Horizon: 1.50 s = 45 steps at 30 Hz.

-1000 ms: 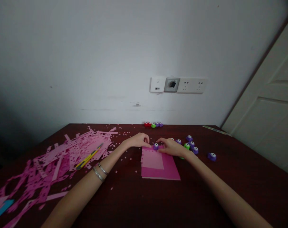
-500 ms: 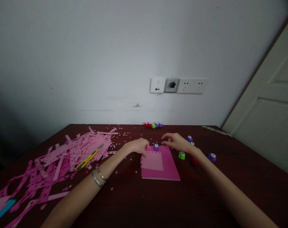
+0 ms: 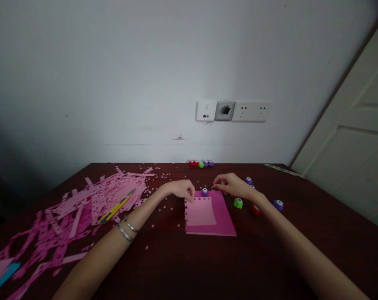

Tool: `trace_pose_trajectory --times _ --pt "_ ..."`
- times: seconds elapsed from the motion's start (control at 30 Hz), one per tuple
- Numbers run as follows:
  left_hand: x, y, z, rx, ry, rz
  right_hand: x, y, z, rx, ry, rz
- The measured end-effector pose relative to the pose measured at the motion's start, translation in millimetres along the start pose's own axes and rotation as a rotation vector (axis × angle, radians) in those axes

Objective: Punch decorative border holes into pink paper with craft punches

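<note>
My left hand is closed, its thumb and bent fingers at the upper left corner of a light pink paper sheet. That sheet has small notches punched along its top and left edges. Under it lies a larger dark pink sheet. A purple craft punch stands at the top edge of the sheets, between both hands. My right hand hovers to the right of this punch, thumb and forefinger pinched together. Whatever its fingertips hold, if anything, is too small to make out.
Pink cut paper strips pile up on the left, with a yellow utility knife on them. Small punched bits are scattered nearby. A green punch, a red punch and a purple punch stand right; several more line the back edge.
My right thumb and forefinger have come together from a wider gap. The light pink sheet has shifted and turned slightly under my left hand. The purple punch stays between my hands.
</note>
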State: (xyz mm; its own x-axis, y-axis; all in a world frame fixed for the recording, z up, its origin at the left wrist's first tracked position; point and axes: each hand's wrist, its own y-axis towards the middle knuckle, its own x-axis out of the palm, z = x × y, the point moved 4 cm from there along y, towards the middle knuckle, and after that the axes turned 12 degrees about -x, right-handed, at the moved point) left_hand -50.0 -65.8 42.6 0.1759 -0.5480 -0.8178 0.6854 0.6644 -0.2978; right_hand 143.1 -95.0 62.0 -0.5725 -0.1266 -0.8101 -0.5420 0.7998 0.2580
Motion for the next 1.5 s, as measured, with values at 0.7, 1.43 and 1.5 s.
trace_pose_trajectory --times 0.7,1.43,1.5 --pt "-49.8 -37 12 0.068 -0.528 0.066 -27 1 -27 0.100 0.398 0.186" --pt "10.0 4 6 -0.134 -0.264 0.061 33 2 12 0.031 0.121 -0.314" --pt "10.1 6 7 -0.108 -0.251 0.096 36 2 16 0.029 0.107 -0.313"
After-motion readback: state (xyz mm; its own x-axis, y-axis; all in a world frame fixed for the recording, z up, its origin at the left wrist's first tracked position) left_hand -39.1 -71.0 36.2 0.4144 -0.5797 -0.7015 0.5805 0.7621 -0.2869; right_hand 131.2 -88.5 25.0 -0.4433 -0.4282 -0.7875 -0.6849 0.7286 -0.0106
